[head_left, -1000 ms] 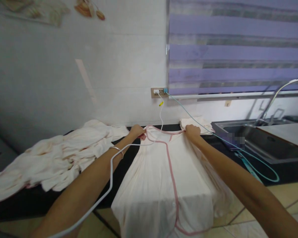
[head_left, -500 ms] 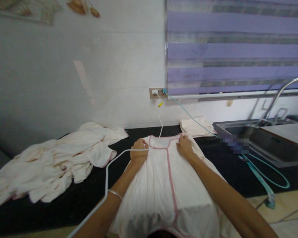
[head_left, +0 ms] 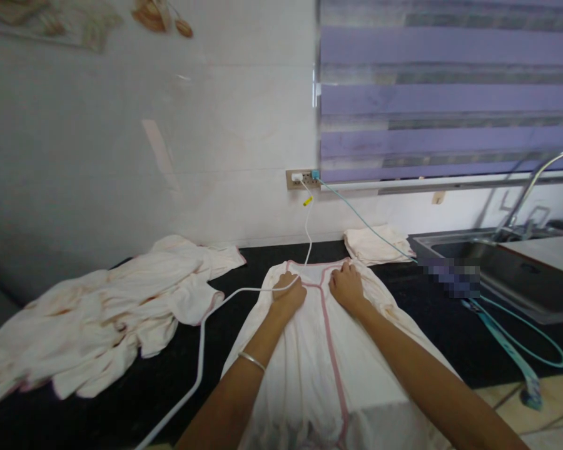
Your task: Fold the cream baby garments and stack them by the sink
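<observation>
- The garment (head_left: pixel 309 369), cream with pink piping, lies spread on the black worktop (head_left: pixel 178 375) at 6 o'clock in the view; its near end hangs over the worktop's front edge.
- The left hand (head_left: pixel 288 294) rests palm down on the garment near its top edge, fingers curled a little into the cloth; whether it pinches the cloth cannot be told.
- A thin bangle (head_left: pixel 251 360) sits on the left wrist.
- The right hand (head_left: pixel 346 287) lies flat on the garment just at 3 o'clock of the left hand, fingers spread and pressed on the cloth, gripping nothing.
- The two hands are close together, apart by the pink seam (head_left: pixel 331 350) that runs down the garment's middle.
- A white cable (head_left: pixel 201 350) comes down from the wall socket (head_left: pixel 303 178) at 12 o'clock, crosses the garment's top edge, passes just by the left hand's fingers and runs off toward 7 o'clock over the worktop.
- A teal cable (head_left: pixel 511 350) leaves the same socket and trails to 4 o'clock, looping by the worktop's edge.
- A heap of cream clothes (head_left: pixel 103 319) lies on the worktop at 9 o'clock, well apart from the hands.
- A small folded cloth (head_left: pixel 375 244) sits at 1 o'clock, just beyond the garment's top corner.
- A steel sink (head_left: pixel 507 262) with a curved tap (head_left: pixel 530 187) is at 3 o'clock.
- A purple striped blind (head_left: pixel 450 87) hangs on the wall at 1 o'clock.
</observation>
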The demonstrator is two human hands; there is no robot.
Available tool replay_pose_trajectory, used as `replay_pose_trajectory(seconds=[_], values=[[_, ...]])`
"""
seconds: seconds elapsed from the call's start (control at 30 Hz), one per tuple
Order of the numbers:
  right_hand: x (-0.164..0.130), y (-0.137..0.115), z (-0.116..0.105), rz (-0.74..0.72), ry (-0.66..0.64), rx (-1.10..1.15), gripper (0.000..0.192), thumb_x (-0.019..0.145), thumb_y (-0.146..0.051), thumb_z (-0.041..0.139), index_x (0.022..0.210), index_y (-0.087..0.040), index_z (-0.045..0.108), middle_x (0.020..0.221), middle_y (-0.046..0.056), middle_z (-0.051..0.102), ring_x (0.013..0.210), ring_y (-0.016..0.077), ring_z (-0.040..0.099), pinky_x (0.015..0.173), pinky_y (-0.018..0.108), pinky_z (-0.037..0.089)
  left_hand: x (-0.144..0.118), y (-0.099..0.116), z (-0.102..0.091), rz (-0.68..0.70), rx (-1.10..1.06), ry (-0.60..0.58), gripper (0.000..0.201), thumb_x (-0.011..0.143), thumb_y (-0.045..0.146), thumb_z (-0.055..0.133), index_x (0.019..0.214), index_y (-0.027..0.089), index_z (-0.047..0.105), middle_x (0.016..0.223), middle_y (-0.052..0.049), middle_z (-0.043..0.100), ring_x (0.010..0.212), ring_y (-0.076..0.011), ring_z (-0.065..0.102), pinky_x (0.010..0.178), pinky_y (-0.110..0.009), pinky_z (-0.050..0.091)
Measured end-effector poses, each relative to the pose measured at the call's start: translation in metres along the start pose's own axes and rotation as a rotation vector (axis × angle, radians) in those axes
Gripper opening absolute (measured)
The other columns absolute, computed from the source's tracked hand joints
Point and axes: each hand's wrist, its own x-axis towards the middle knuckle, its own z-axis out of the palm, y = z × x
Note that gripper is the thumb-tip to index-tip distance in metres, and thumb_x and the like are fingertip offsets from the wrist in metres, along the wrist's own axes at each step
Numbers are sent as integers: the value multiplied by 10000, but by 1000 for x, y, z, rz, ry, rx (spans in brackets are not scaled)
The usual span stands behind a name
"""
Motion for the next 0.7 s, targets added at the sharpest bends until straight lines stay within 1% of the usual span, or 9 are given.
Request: replay_pose_trajectory(seconds=[0.07,0.17,0.23,0.33,0.47,0.53,0.6,0.63,0.7], values=[[2,1,1,-11,-9,11,370,982,-327,454,1167,-134,709,1288,224,578,1198,341,498,1009,454,382,2,2,5,7,22,48,338,887,176,493,1147,99,695,1272,-249,639,1243,-361,598,976,-430,474],[3,2,2,-13,-20,13,369,981,-332,462,1186,-131,693,1272,218,581,1190,341,501,1007,455,379,7,4,9,37,43,73,348,898,173,483,1156,72,693,1278,-263,630,1250,-378,589,1019,-460,452],[4,1,2,-17,-10,1,354,980,-329,464,1159,-134,699,1282,216,578,1209,352,489,1012,467,374,13,7,10,67,43,69,339,906,172,478,1141,68,698,1247,-264,644,1235,-368,601,1011,-445,461],[5,2,3,-49,-1,19,338,977,-304,458,1136,-128,699,1272,220,583,1241,371,467,1028,489,366,20,14,15,119,18,58,334,922,189,489,1173,103,692,1242,-234,660,1220,-317,618,990,-389,480],[11,6,7,-153,-42,127,409,973,-242,448,1332,-112,596,1304,198,582,1270,310,468,1060,404,376,23,18,24,197,-15,67,402,974,222,453,1334,183,627,1362,-166,628,1314,-255,561,1091,-367,423],[15,9,10,-173,-60,147,467,975,-222,439,1421,-112,518,1354,178,572,1273,262,480,1076,348,371,22,11,29,225,-18,92,483,1012,272,399,1477,208,509,1478,-141,556,1405,-252,475,1164,-399,359],[17,12,14,-167,-75,159,507,980,-229,429,1468,-94,462,1386,180,565,1284,240,487,1093,327,360,21,-3,32,184,21,111,559,1041,358,340,1578,206,375,1571,-131,468,1469,-281,394,1211,-452,297],[17,13,16,-155,-80,161,521,984,-255,429,1475,-82,449,1394,189,563,1298,247,483,1107,339,352,21,-12,35,139,50,111,595,1045,414,324,1595,189,349,1596,-140,434,1487,-315,364,1223,-486,272],[17,14,19,-104,-87,152,573,987,-363,443,1483,-74,447,1431,211,543,1361,297,439,1146,412,319,22,-32,40,39,120,83,671,1032,528,320,1593,164,369,1631,-157,377,1510,-392,304,1233,-544,231]])
